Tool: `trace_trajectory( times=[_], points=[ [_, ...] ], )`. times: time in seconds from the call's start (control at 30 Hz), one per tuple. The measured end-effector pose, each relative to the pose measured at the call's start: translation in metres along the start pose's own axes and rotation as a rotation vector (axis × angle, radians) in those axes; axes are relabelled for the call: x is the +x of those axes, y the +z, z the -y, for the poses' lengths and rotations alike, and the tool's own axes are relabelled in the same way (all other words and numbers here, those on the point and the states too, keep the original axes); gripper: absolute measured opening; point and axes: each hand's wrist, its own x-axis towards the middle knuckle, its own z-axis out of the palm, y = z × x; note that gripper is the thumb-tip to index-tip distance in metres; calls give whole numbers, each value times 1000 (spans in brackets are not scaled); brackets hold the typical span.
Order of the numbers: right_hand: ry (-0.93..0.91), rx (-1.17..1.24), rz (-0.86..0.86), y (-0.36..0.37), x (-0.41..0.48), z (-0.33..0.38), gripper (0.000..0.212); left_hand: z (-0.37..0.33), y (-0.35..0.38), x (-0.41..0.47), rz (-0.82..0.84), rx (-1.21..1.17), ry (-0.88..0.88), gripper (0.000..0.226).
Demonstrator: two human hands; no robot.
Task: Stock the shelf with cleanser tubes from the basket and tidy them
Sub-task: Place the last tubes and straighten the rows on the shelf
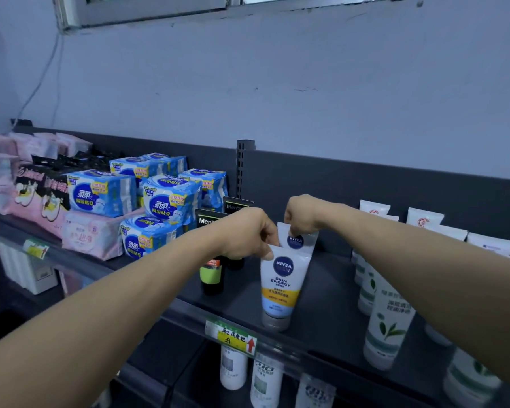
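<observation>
Left grip (248, 234) pinches the top of the front tube (280, 285), right grip (302, 216) the rear tube (296, 240) — two tubes at the shelf (242, 293) front edge, rear one mostly hidden.

Upright, cap down, nr shelf (330, 290) front edge: front Nivea tube (281, 285), white/blue/yellow; 2nd Nivea tube (296, 240) just behind.

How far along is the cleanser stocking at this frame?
Done: one Nivea Skin Energy tube stands cap-down on the shelf. In hand: the left hand pinches its top edge while the right hand holds a second Nivea tube just behind it. Left: bare shelf shows between them and the green-leaf tubes; the basket is out of view, so remaining stock is unknown.
</observation>
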Motion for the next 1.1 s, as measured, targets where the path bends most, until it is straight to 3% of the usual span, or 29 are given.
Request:
trace_trajectory(
  times=[0.5,0.63,0.8,0.93,1.1],
  points=[
    [-29,225,-194,-16,-21,-31,19,2,4,3,-46,-8,-45,7],
    [-27,218,-182,-24,-35,-46,18,-6,-1,-3,-21,27,-78,17],
    [17,186,-153,-37,-55,-71,17,-44,-8,-5,-204,-8,-8,11],
    [74,141,-106,-39,-68,-94,17,-94,12,2,-70,-149,101,24],
    [119,35,-73,-26,-83,-121,28,-123,47,25,56,-145,97,43]
  ],
)
